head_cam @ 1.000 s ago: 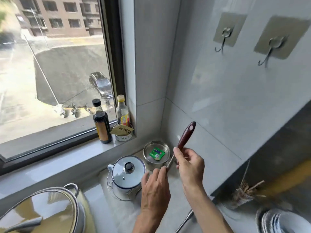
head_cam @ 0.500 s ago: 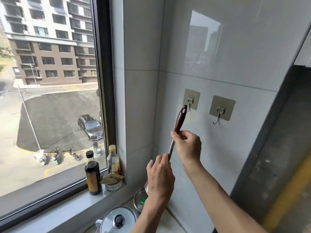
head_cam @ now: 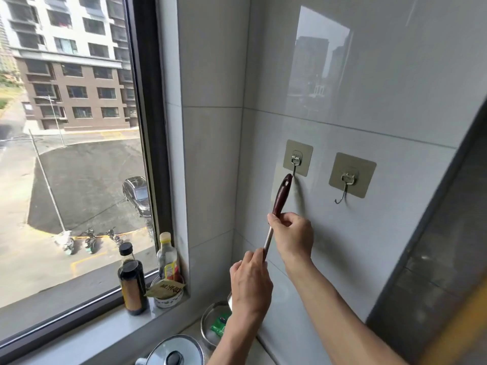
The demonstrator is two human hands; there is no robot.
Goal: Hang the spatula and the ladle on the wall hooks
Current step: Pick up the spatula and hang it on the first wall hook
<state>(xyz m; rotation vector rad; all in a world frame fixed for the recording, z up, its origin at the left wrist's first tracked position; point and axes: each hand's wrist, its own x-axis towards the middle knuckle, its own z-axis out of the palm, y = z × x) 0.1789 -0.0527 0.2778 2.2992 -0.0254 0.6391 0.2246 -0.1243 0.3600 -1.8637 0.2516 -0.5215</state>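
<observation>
Nearest the camera, a pot lid (head_cam: 172,351) and a steel bowl (head_cam: 208,321) sit on the counter below the 2 arms. Just above them the left hand (head_cam: 250,281) is closed around the lower metal shaft of a utensil (head_cam: 279,204), likely to steady its weight; its working end is hidden behind that hand, so whether it is the spatula or the ladle cannot be told. Higher up, the right hand (head_cam: 293,237) pinches the shaft where it meets the dark red handle, thumb on the near side, which looks like the guiding grip for aiming the tip. The handle tilts up and to the right, its end hole just at the lower tip of the left hook (head_cam: 296,164), apparently about to be threaded on; it is not clear that the hook has entered the hole. The right hook (head_cam: 347,184) hangs bare just beside it. Far left, 2 bottles (head_cam: 133,283) stand on the window sill (head_cam: 79,335).
</observation>
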